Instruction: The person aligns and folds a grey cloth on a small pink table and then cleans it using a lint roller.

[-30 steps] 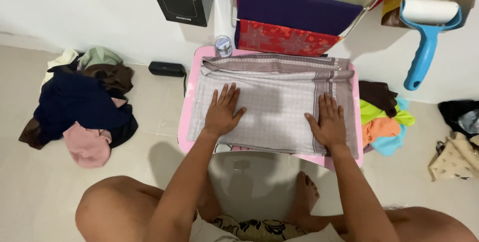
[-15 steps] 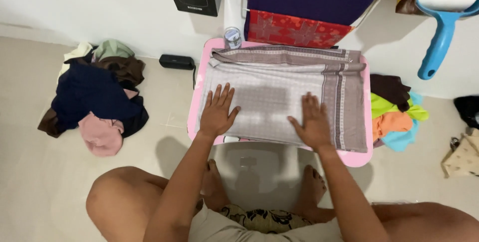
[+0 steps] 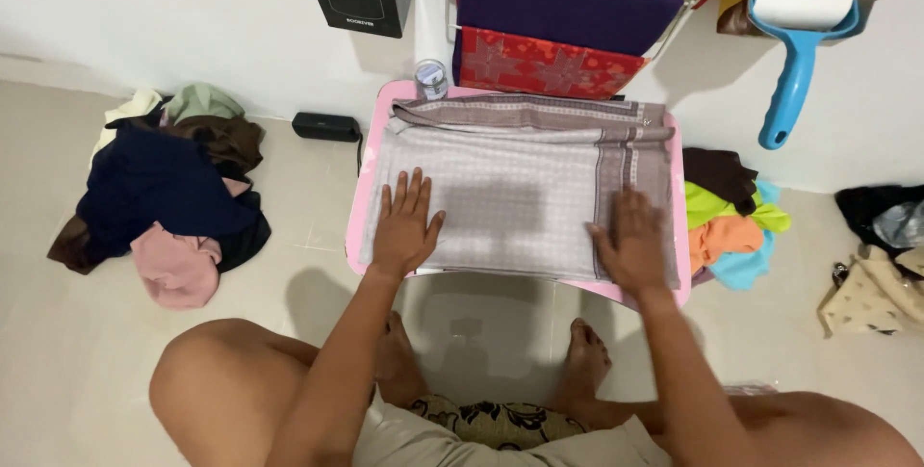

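Since the earlier frames the right hand [image 3: 635, 241] has slid outward to the right, from the checked middle onto the darker striped band; the left hand [image 3: 404, 226] has kept its place near the left edge. The hands now sit wider apart, which suggests the fabric is being smoothed flat. Both lie open, palms down, fingers spread, gripping nothing. The grey checked cloth with brown striped borders [image 3: 520, 197] lies folded on the small pink table [image 3: 369, 164], covering nearly all of it; its far edge is bunched. A small tin can [image 3: 430, 78] stands at the table's far corner. Mixed clothes piles [image 3: 164, 197] lie on the floor.
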